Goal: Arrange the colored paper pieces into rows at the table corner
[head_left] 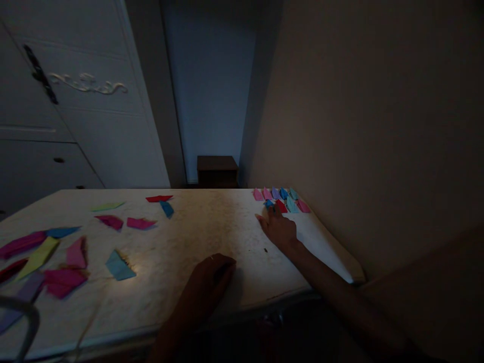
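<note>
Near the table's far right corner, my right hand (279, 229) reaches out, its fingertips on a small blue paper boat (268, 203) and its thumb held apart. The boat belongs to a front row with a red paper boat (281, 205), a light blue paper boat (292, 204) and a pink paper boat (303, 205). Behind them several more folded boats, among them a purple paper boat (276, 193), stand side by side. My left hand (210, 278) rests at the table's front edge, fingers curled in toward the thumb; nothing shows in it.
Several folded papers lie scattered on the table's left, among them a light blue one (120, 265) and a magenta one (65, 282). A grey curved bar (32, 315) juts in at lower left. A wall (359, 151) borders the right side; a white cabinet (94, 131) stands behind.
</note>
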The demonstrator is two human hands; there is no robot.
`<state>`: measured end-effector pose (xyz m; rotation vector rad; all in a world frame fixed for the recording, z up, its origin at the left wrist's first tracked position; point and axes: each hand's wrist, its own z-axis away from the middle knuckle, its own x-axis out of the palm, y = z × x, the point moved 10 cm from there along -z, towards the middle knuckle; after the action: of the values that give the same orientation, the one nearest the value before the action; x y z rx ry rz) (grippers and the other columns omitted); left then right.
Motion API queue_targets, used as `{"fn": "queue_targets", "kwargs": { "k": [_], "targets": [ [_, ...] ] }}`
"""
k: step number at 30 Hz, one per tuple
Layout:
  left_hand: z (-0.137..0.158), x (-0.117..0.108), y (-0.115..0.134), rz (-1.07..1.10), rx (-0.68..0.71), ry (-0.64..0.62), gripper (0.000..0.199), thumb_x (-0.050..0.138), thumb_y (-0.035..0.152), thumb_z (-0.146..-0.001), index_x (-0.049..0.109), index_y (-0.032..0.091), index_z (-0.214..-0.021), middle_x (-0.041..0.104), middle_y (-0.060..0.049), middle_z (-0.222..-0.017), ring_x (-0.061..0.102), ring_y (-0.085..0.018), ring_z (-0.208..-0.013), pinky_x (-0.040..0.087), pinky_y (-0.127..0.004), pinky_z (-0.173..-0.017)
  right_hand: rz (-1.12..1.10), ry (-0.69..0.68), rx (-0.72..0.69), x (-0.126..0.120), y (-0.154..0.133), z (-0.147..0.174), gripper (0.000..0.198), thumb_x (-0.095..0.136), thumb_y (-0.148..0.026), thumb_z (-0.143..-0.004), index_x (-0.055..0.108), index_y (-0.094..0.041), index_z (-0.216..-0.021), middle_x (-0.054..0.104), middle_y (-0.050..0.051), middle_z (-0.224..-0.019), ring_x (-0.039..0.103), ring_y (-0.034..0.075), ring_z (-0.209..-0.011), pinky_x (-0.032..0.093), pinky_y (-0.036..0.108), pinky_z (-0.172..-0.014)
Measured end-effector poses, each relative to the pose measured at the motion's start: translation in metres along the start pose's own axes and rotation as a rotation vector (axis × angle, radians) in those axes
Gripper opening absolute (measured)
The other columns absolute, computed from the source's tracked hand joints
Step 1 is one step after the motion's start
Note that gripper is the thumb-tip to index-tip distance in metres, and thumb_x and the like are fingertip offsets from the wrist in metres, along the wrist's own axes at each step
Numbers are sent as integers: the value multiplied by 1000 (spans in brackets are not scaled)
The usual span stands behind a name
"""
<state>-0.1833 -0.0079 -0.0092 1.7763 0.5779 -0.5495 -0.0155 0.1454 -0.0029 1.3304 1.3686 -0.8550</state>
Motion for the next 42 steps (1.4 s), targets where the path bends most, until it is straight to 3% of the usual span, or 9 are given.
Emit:
{"fn": "queue_targets", "kwargs": {
  "k": [7, 12, 14, 19, 25, 31, 35, 38, 42],
  "targets": [
    [1, -4, 5, 100, -22, 12, 23, 50, 31, -89, 69, 20, -87, 72, -5, -85, 65, -17, -78, 49, -29, -73, -24, 105, -84, -17, -16, 14, 59, 21, -55, -98, 51, -15, -130, 49, 22, -137, 69, 21, -73, 49, 31, -56],
    [4, -17, -1, 231, -88, 114, 21, 55, 30, -87, 71, 17, -82, 72, -5, -80, 64, -15, -73, 47, -25, -66, -203, 102, -236, -22, -35, 26, 39, 34, -46, -99, 62, -19, -98, 70, 8, -88, 68, 19, -68, 39, 25, -53],
    [5, -22, -5, 268, -99, 153, 20, 56, 30, -86, 71, 17, -82, 71, -4, -79, 64, -15, -72, 46, -24, -66, -264, 74, -342, -20, -47, 32, 41, 34, -45, -99, 63, -20, -86, 70, 5, -74, 67, 18, -64, 37, 25, -53],
    [14, -47, -19, 228, -105, 263, 19, 57, 30, -85, 71, 17, -83, 71, -4, -78, 63, -14, -71, 46, -23, -64, -388, 20, -676, -18, -74, 51, 60, 23, -51, -100, 62, -21, -65, 69, 3, -65, 66, 16, -62, 38, 25, -56],
    [51, -118, -45, -75, -106, 409, 23, 52, 30, -88, 69, 17, -84, 69, -4, -76, 60, -13, -67, 45, -23, -62, -505, -3, -712, -18, -75, 51, 73, 15, -65, -95, 58, -23, -55, 64, 1, -55, 64, 16, -56, 40, 26, -55],
    [113, -225, -94, -437, -314, 650, 26, 47, 31, -88, 69, 17, -91, 70, -6, -88, 62, -18, -79, 49, -31, -77, -555, -77, -661, -15, -71, 48, 71, 21, -69, -92, 58, -25, -50, 65, 1, -54, 66, 18, -55, 44, 28, -52],
    [154, -284, -119, -675, -469, 747, 25, 52, 26, -81, 69, 17, -97, 70, -10, -99, 61, -24, -93, 47, -38, -89, -539, -144, -663, -6, -71, 47, 64, 29, -64, -90, 66, -28, -54, 72, 1, -63, 70, 22, -65, 51, 31, -59],
    [175, -308, -138, -762, -578, 738, 29, 53, 27, -81, 69, 16, -102, 69, -13, -105, 61, -28, -98, 46, -39, -89, -522, -153, -658, -1, -69, 45, 58, 32, -62, -88, 73, -30, -63, 77, 2, -77, 72, 25, -73, 54, 35, -63],
    [180, -311, -155, -734, -620, 606, 29, 53, 27, -82, 69, 17, -103, 71, -11, -102, 62, -26, -96, 47, -37, -87, -504, -146, -665, 4, -68, 43, 58, 32, -63, -86, 76, -30, -68, 77, 4, -83, 73, 27, -75, 55, 36, -62]
  ]
}}
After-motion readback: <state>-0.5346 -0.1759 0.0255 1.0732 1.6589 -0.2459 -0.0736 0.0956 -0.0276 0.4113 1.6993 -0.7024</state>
